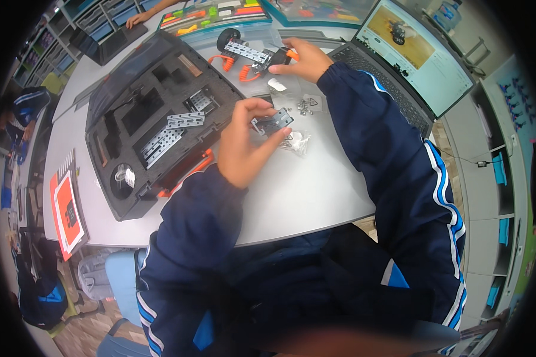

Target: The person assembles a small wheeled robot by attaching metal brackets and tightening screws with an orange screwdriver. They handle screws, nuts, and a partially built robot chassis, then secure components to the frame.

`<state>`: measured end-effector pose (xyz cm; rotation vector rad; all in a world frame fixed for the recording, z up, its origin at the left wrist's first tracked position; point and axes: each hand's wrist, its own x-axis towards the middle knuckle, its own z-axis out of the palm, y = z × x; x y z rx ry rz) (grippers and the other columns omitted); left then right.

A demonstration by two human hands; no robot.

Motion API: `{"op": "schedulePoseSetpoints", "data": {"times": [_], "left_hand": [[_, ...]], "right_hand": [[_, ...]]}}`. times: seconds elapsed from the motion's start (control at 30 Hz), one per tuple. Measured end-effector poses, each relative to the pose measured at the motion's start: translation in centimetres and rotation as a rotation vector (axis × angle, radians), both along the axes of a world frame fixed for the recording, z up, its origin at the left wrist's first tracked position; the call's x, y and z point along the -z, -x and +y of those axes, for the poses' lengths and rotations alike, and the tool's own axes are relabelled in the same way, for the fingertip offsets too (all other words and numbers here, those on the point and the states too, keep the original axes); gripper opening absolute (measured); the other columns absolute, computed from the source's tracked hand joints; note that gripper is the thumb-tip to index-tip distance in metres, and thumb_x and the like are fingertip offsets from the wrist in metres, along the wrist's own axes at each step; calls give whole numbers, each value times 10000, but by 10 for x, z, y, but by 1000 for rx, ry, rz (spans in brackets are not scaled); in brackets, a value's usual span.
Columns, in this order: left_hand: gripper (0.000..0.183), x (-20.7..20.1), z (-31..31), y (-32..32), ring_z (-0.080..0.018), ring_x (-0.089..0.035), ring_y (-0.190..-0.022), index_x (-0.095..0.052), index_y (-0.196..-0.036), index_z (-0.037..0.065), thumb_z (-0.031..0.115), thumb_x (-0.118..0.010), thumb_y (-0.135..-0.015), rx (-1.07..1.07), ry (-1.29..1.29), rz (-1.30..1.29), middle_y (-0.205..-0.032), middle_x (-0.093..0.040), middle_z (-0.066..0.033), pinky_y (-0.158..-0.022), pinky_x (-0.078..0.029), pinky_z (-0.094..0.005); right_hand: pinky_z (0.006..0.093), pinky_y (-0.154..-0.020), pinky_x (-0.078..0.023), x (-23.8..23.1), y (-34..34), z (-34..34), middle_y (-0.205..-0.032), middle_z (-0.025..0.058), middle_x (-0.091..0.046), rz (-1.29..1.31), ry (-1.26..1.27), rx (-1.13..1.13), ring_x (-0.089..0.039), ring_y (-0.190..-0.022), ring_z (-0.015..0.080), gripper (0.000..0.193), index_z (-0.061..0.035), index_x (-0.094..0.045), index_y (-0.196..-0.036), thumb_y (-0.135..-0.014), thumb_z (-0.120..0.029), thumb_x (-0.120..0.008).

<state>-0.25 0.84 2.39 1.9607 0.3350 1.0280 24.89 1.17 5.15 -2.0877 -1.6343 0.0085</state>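
Observation:
My left hand (244, 146) is closed on a small grey perforated metal bracket (275, 121), pinched between thumb and fingers above the white table. Farther off, my right hand (307, 61) grips the right end of a wheeled metal chassis (248, 52). The chassis has a silver perforated beam, a black wheel (228, 39) at its left end and orange coiled cables (223, 62). A bit of orange shows beside my right fingers. Between the hands lie several small screws or nuts (305, 106) and a clear plastic bag (296, 143).
An open black case (116, 166) with foam and perforated metal plates (162, 144) stands left. An open laptop (393, 77) sits at the right. Trays of colourful parts (217, 18) are at the back, near another person's hand (142, 19). A red-and-white booklet (69, 211) lies at the left edge.

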Motion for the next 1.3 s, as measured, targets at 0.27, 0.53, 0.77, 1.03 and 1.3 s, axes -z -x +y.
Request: {"op": "schedulePoseSetpoints", "data": {"times": [0.27, 0.53, 0.77, 1.03, 1.3], "left_hand": [[482, 2, 0, -1, -174, -639, -965, -481, -1121, 21, 113, -797, -768, 13, 11, -6, -1014, -665, -115, -831, -473, -289], [443, 4, 2, 2, -205, -654, -963, -495, -1134, 26, 137, -759, -797, 8, -15, 22, -1019, -660, -112, -757, -484, -301], [427, 8, 2, -2, -254, -659, -945, -495, -1130, 3, 106, -749, -802, -3, -68, -18, -1000, -664, -142, -831, -501, -341], [479, 1, -1, 9, -197, -654, -895, -419, -1216, 7, 28, -709, -835, 74, -85, -239, -1010, -658, -140, -812, -511, -311], [581, -18, -5, 30, -216, -608, -1013, -286, -1307, 51, -47, -641, -857, 157, 39, -453, -1119, -581, -149, -900, -473, -348]], "right_hand": [[428, -718, -501, -16, 20, 62, -787, 169, -684, -193, -99, -73, -665, -776, 339, 479, 22, -695, -909, -782, -439, -713], [387, -706, -499, -13, 19, 115, -832, 177, -697, -153, 283, -24, -676, -772, 291, 537, 9, -710, -913, -678, -466, -800], [345, -679, -493, -43, 15, 89, -784, 137, -686, 3, 151, 16, -670, -724, 251, 502, 17, -699, -837, -691, -451, -809], [312, -408, -226, -106, 18, 7, -497, -15, -456, 321, 198, 15, -366, -407, 91, 420, -37, -649, -729, -801, -438, -751], [246, -379, -117, -109, 66, -98, -461, -95, -278, 877, 236, -205, -192, -376, 27, 409, -135, -442, -638, -919, -346, -651]]}}
